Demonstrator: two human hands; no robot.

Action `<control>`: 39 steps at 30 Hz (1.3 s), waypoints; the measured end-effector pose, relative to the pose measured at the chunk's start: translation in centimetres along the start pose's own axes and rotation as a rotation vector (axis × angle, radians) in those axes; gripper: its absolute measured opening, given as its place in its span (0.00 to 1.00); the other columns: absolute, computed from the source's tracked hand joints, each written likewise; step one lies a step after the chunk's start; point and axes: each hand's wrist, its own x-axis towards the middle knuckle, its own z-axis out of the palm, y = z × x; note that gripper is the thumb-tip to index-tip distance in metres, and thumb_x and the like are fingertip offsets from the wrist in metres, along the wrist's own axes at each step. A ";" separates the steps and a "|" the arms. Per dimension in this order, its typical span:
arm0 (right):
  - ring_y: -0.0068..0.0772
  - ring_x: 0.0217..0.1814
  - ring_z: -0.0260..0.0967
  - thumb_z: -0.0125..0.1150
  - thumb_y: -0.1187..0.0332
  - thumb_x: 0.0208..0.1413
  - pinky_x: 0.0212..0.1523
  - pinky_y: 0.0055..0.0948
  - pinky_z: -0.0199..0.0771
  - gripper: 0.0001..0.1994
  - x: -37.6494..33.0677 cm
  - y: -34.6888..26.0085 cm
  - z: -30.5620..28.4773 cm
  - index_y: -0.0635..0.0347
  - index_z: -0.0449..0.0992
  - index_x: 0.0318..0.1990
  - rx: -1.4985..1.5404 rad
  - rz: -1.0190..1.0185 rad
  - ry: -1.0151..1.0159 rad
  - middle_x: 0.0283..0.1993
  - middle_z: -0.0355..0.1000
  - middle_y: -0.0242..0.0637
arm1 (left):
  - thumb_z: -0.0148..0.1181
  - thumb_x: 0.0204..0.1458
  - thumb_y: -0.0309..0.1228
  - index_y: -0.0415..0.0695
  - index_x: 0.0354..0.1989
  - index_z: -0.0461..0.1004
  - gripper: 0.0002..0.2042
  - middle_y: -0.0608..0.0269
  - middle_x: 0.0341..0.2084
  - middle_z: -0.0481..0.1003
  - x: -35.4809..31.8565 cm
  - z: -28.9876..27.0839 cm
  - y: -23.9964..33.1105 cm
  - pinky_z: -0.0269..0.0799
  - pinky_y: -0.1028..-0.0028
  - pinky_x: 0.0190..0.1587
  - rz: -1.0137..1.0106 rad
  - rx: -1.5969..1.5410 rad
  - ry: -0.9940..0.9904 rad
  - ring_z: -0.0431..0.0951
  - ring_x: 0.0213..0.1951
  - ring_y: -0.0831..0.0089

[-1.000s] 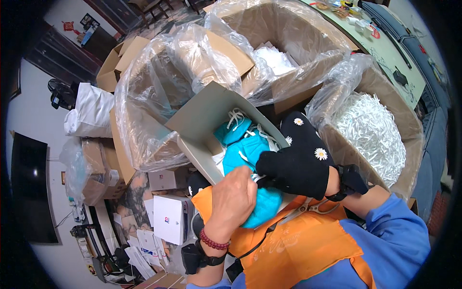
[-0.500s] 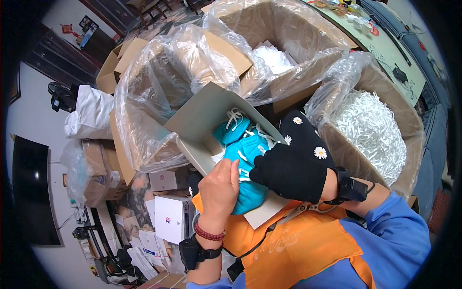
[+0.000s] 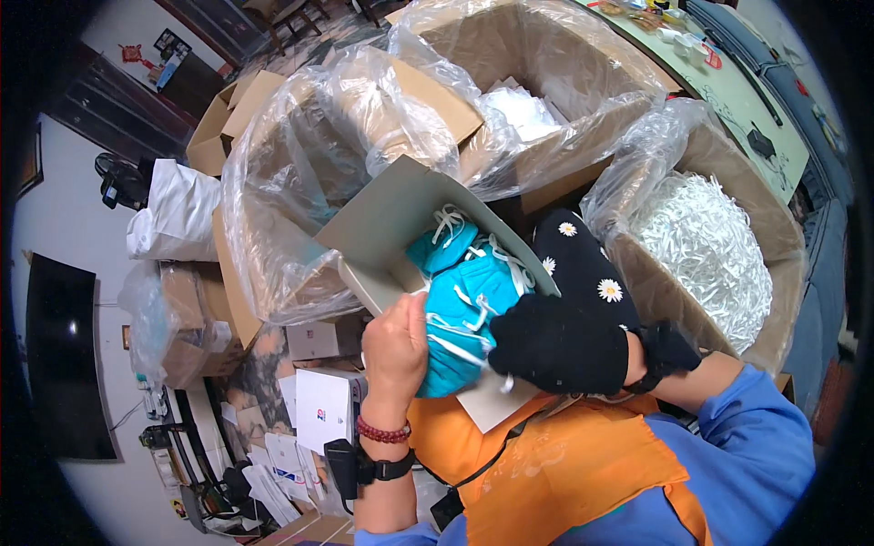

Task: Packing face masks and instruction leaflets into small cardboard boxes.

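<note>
A grey cardboard box (image 3: 373, 205) stands tilted at my lap, holding several turquoise cup-shaped masks (image 3: 452, 289) with white straps (image 3: 455, 216). My bare left hand (image 3: 395, 348) is closed at the left edge of the nearest mask, thumb up; its fingertips are hidden. My right hand (image 3: 566, 346), in a black glove, is closed at that mask's right side. White straps run across the mask between the hands, and a white end sticks out below the glove. What exactly the gloved fingers pinch is hidden.
Plastic-lined cartons stand ahead: one carton (image 3: 273, 173) at left, one with white pieces (image 3: 519, 114) behind, one heaped with white straps (image 3: 706, 264) at right. Scissors partly show at my orange apron (image 3: 564, 464). White boxes (image 3: 323, 409) lie left; my daisy-patterned black leg (image 3: 583, 264) is beside the box.
My left hand has moved left and slightly up, and my gloved hand a little right, widening the gap between them. More of the nearest mask and its straps shows.
</note>
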 end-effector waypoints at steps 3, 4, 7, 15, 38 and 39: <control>0.46 0.40 0.73 0.60 0.74 0.47 0.41 0.38 0.74 0.12 0.6 0.6 -0.8 0.56 0.77 0.42 0.104 0.128 0.088 0.40 0.74 0.43 | 0.51 0.62 0.33 0.39 0.27 0.69 0.13 0.46 0.22 0.72 0.1 0.1 1.0 0.65 0.57 0.26 0.074 -0.067 -0.128 0.73 0.26 0.45; 0.47 0.43 0.73 0.60 0.74 0.49 0.44 0.38 0.74 0.14 0.8 0.6 -0.9 0.58 0.76 0.46 0.181 0.239 0.111 0.42 0.73 0.44 | 0.51 0.62 0.33 0.39 0.27 0.69 0.13 0.46 0.22 0.72 0.1 -0.1 1.1 0.65 0.57 0.26 0.079 -0.067 -0.130 0.73 0.26 0.45; 0.45 0.52 0.71 0.60 0.71 0.54 0.52 0.37 0.72 0.20 1.3 1.2 0.0 0.62 0.70 0.55 0.444 0.298 0.164 0.50 0.72 0.47 | 0.53 0.61 0.33 0.40 0.26 0.68 0.13 0.48 0.20 0.71 -0.2 -0.7 1.9 0.65 0.59 0.25 0.125 -0.016 -0.140 0.72 0.24 0.47; 0.44 0.45 0.75 0.64 0.69 0.54 0.47 0.37 0.74 0.19 1.9 3.6 3.0 0.60 0.72 0.53 0.709 0.323 -0.012 0.47 0.75 0.47 | 0.56 0.60 0.35 0.43 0.24 0.67 0.13 0.53 0.18 0.70 0.2 -0.6 3.2 0.67 0.61 0.23 0.269 0.098 -0.132 0.73 0.22 0.52; 0.44 0.35 0.75 0.59 0.67 0.57 0.34 0.34 0.76 0.12 -0.4 -1.9 -0.2 0.55 0.76 0.48 0.479 0.005 -0.095 0.39 0.76 0.42 | 0.50 0.62 0.31 0.36 0.31 0.73 0.11 0.45 0.22 0.73 1.1 1.4 0.7 0.68 0.60 0.28 0.030 -0.300 -0.112 0.75 0.27 0.47; 0.43 0.36 0.76 0.58 0.66 0.58 0.35 0.33 0.76 0.11 0.1 -2.1 -1.0 0.56 0.77 0.47 0.427 0.073 -0.267 0.38 0.76 0.42 | 0.50 0.62 0.31 0.36 0.31 0.73 0.11 0.45 0.22 0.73 1.2 1.4 0.6 0.68 0.60 0.28 0.034 -0.299 -0.108 0.75 0.27 0.47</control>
